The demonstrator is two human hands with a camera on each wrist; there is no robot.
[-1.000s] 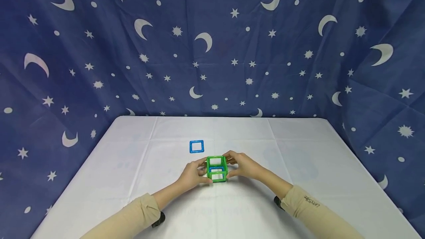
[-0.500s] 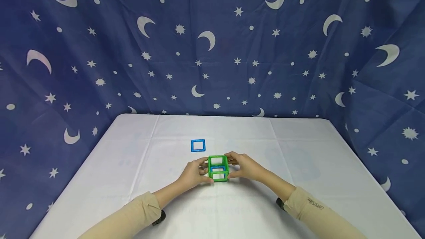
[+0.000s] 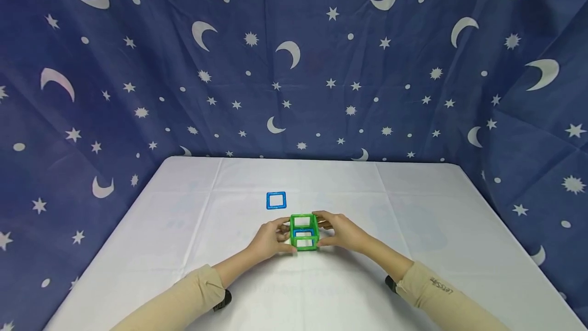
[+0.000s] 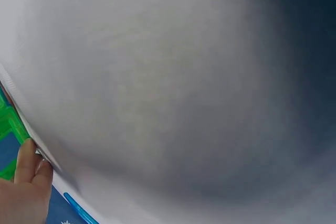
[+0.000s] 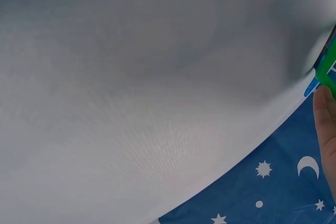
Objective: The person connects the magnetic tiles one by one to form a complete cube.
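An open-topped box of green square magnetic tiles (image 3: 304,238) stands on the table between my hands. A blue square (image 3: 303,230) shows through its open top, low in the box. My left hand (image 3: 265,241) holds the left side, thumb at the near corner and fingers toward the back. On the opposite side my right hand (image 3: 344,232) grips the box the same way. In the left wrist view the left fingers (image 4: 26,163) touch a green edge (image 4: 18,127). A right fingertip meets the green frame (image 5: 326,72) in the right wrist view.
Behind the box, slightly left, a loose blue square magnetic tile (image 3: 276,208) lies flat on the white-covered table (image 3: 294,295). A dark blue curtain (image 3: 220,65) with moons and stars hangs along the table's back and sides.
The head view has shifted slightly, so everything appears a little further right. Both hands keep their hold on the green box, with no clear movement against the table.
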